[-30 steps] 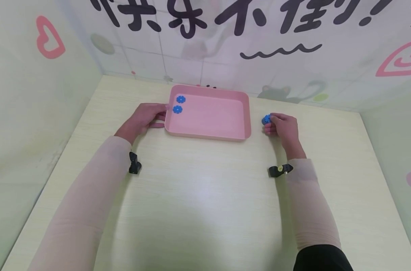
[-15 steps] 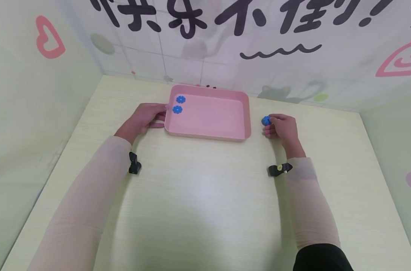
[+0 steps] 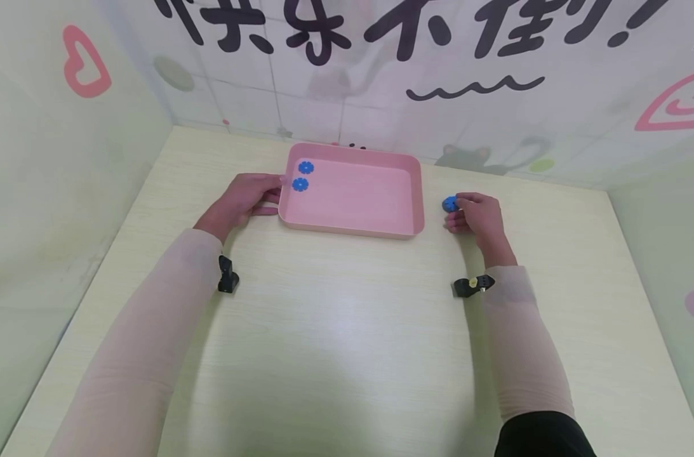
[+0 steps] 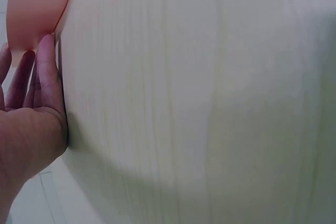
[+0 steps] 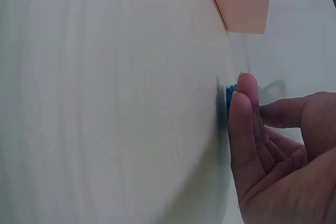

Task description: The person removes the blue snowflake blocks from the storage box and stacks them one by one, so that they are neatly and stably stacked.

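In the head view a shallow pink tray [image 3: 358, 200] lies near the back wall. Two blue flower-shaped discs [image 3: 306, 167] lie inside it along its left end. My left hand [image 3: 245, 197] is at the tray's left wall, fingers against the outside and a fingertip over the rim. In the left wrist view its fingers [image 4: 47, 74] reach up along the tray wall. Right of the tray, my right hand [image 3: 480, 214] pinches a small blue flower-shaped disc [image 3: 449, 204] close over the table. The fingers hide most of that disc in the right wrist view.
The pale wooden table [image 3: 347, 317] ends at a printed fabric wall [image 3: 347, 101] behind the tray. More fabric walls stand at the left and right. A small black camera [image 3: 226, 276] is strapped at the left wrist, another black camera [image 3: 469, 287] at the right.
The blue disc in my right hand has turned slightly, and the right fingers have shifted a little. My left hand, the tray and its discs stay in place.
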Motion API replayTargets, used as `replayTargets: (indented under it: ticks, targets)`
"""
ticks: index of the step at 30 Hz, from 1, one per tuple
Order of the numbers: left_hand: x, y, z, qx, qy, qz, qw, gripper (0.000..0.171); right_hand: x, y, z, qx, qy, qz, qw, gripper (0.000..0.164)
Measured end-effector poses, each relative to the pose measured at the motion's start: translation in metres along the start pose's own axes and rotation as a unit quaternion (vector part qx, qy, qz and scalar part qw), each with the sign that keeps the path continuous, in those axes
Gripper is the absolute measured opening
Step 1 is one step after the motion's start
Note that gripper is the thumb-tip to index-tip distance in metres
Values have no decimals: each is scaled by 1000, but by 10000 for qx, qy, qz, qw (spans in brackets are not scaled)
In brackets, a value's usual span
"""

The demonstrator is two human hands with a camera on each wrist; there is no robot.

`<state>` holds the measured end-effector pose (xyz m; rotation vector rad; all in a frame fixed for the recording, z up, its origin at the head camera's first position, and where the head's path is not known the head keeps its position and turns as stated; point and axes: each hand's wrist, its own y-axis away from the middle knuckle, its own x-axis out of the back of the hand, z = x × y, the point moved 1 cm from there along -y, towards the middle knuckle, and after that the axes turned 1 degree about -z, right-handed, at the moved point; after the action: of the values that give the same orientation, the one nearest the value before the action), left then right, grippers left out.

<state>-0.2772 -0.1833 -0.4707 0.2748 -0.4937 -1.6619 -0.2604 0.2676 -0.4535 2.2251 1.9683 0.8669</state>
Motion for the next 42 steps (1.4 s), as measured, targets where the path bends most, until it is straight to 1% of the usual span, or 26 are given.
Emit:
replayTargets:
  ticks: [4,9,12,15,19,26,29,34,39,42]
  targets:
    - [0,0,0,-4,14,-5,10000,51,5,3,-6,6,201,96,9998,47]
    - [0,1,1,5,30,7,10000,51,9,2,-21,235,287,120,9992,48]
    - [-1,4,2,1,3,-10,10000,50,8,0,-34,322,254,77,9991,48]
    - [0,6,2,-18,-46,-23,10000,51,1,0,-48,399,201,-4,9990,47]
    - [0,6,2,-14,-47,18,10000,50,-13,-1,-67,586,236,-154,9979,46]
    - [-1,4,2,66,-43,60,10000,50,-51,-4,-88,646,291,-366,9968,43]
    - [-1,3,3,78,-3,55,10000,50,-66,-6,-91,754,319,-452,9956,40]
    - [-2,2,3,55,10,55,10000,49,-88,-10,-96,819,355,-587,9943,39]
    - [-1,2,2,43,-13,74,10000,47,-108,-13,-100,871,582,-774,9915,39]
    - [-1,3,2,48,-33,78,10000,48,-119,-14,-101,906,626,-879,9900,38]
